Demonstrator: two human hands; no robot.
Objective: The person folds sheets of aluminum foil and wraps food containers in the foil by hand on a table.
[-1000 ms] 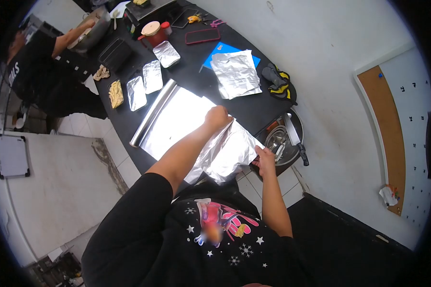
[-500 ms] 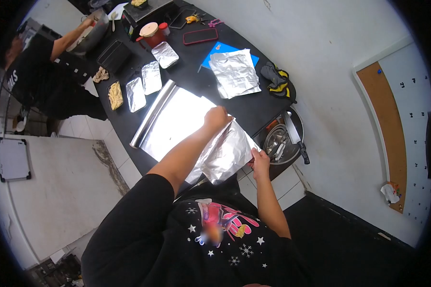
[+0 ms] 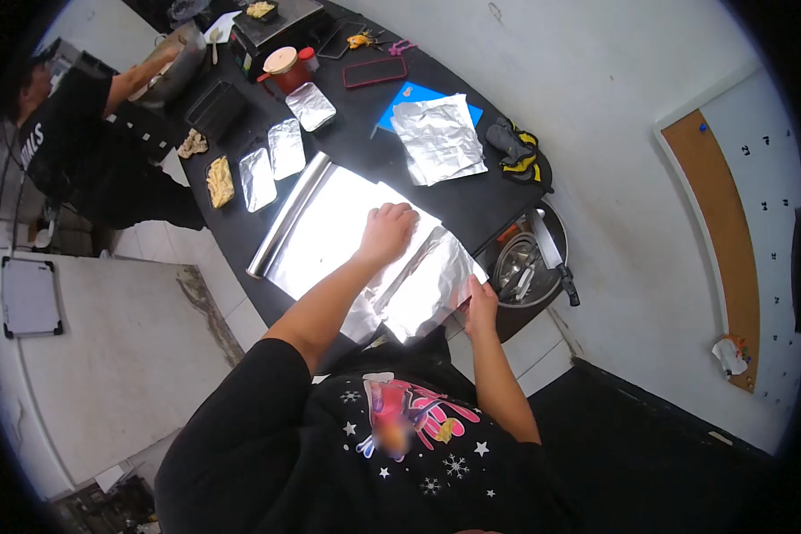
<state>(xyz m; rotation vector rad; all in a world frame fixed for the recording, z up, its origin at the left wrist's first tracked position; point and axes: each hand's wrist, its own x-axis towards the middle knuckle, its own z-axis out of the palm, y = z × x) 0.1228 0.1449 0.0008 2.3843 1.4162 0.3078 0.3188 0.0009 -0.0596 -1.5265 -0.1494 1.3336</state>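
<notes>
A wide sheet of aluminium foil [image 3: 320, 240] runs across the black table from the foil roll [image 3: 287, 214] at its left end. My left hand [image 3: 390, 233] lies on the sheet with its fingers stretched over it, pressing it to the table. The loose end hangs creased over the near table edge. At that end's right corner, my right hand [image 3: 481, 304] pinches the foil between thumb and fingers. Beyond the roll sit foil-covered trays [image 3: 258, 180], and an uncovered tray of pale food [image 3: 220, 182] stands beside them.
Crumpled foil sheets [image 3: 440, 138] lie on a blue folder [image 3: 411, 93]. A knife [image 3: 556, 258] rests across a metal bowl [image 3: 527, 285] right of the table. At the far left, a co-worker [image 3: 89, 142] reaches into a large pan [image 3: 180, 76]. A red phone [image 3: 375, 72] lies at the back.
My left hand has moved slightly left and away from the foil's cut edge, and its fingers have flattened onto the sheet. My right hand still holds the corner.
</notes>
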